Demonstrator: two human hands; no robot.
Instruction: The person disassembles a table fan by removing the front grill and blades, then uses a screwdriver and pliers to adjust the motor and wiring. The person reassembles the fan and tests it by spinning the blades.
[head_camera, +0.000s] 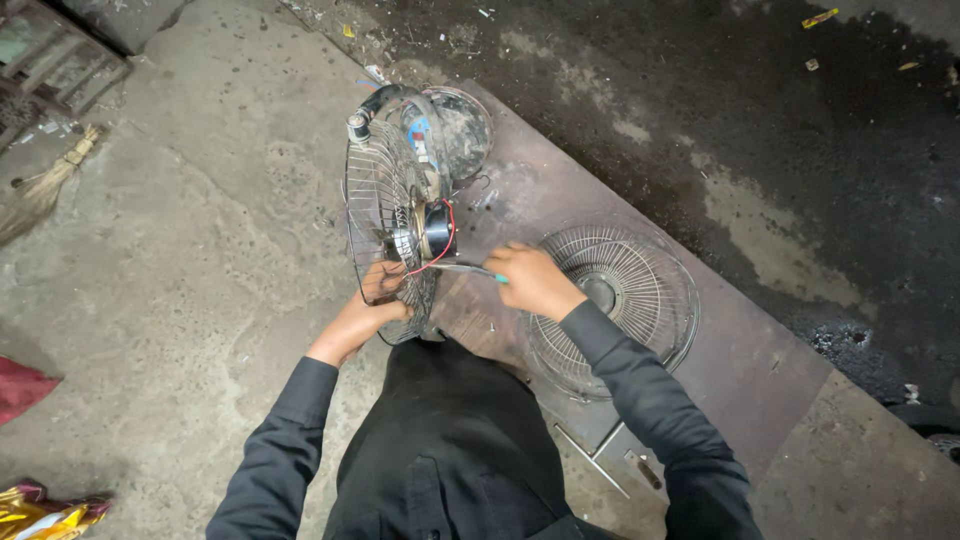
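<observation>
Gripping the wire fan guard (383, 215), left hand (372, 300) curls shut; right hand (530, 280) pinches a screwdriver (465, 269).

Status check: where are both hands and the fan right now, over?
Left hand grips the upright fan grille from the front. Right hand holds a screwdriver to the motor. Loose grille lies flat beside the right hand.
</observation>
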